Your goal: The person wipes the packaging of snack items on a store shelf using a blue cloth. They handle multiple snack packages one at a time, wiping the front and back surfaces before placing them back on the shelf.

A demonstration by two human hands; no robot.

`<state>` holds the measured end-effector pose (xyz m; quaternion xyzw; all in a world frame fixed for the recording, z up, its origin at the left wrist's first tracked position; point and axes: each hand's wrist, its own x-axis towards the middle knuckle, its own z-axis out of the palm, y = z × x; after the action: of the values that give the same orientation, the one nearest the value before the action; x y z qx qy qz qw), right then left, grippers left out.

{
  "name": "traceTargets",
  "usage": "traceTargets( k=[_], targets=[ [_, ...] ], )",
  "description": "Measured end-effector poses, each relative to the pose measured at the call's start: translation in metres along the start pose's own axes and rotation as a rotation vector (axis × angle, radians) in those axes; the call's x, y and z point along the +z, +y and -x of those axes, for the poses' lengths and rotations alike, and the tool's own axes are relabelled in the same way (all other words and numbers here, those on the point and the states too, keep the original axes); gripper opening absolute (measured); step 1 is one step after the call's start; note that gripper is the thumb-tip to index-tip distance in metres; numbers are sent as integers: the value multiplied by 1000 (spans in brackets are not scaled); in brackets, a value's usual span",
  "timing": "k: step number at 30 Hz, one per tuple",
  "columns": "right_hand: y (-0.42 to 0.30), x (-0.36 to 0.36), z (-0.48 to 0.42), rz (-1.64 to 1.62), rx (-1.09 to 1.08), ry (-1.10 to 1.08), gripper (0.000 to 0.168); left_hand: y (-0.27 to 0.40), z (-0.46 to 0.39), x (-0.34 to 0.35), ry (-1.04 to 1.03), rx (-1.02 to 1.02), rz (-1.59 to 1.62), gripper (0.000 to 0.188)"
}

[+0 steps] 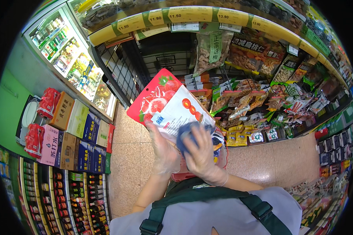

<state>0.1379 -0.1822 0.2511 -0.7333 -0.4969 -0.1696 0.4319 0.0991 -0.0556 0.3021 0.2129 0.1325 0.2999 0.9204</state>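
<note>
A flat red board printed with strawberries and cut citrus [153, 98], likely a cutting board, is tilted in front of my chest. Around its lower part runs a white paper sleeve [176, 110] with tomato pictures and writing. My left hand [164, 151], in a clear disposable glove, grips the board's lower left edge. In my right hand [200, 154], gloved the same way, is a dark blue cloth [184, 140] pressed against the sleeve's lower right. That hand is blurred. The board and my hands partly hide a pinkish plastic basket [221, 157] with things inside.
Ahead stands a shelf with a yellow price-tag rail [194, 14] and hanging snack bags [247, 97]. Stacked cartons [88, 126] and a lit drinks fridge [73, 61] are on the left. Bottle shelves [73, 199] line the lower left. Speckled floor tiles [253, 164] lie between.
</note>
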Motion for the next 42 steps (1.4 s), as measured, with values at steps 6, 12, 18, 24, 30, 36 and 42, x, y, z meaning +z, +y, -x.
traceTargets(
  k=[6, 12, 18, 24, 30, 36, 42],
  targets=[
    [34, -7, -15, -47, -30, 201, 61, 3, 6, 3, 6, 91, -66, 70],
    [74, -14, -37, -770, 568, 391, 46, 13, 15, 10, -38, 97, -40, 67],
    [32, 2, -21, -1402, 980, 551, 48, 10, -7, -7, 123, 72, 153, 69],
    [32, -13, -31, -1106, 650, 704, 44, 13, -11, -14, 114, 11, 99, 74],
    [16, -13, -17, -484, 409, 359, 51, 10, -16, -14, 124, -5, 195, 74],
    [12, -25, -2, -519, 336, 74, 46, 20, -15, -14, 130, 29, 94, 72],
    [33, -25, -23, -1102, 651, 505, 39, 10, -8, -15, 84, 57, 15, 74]
  ],
)
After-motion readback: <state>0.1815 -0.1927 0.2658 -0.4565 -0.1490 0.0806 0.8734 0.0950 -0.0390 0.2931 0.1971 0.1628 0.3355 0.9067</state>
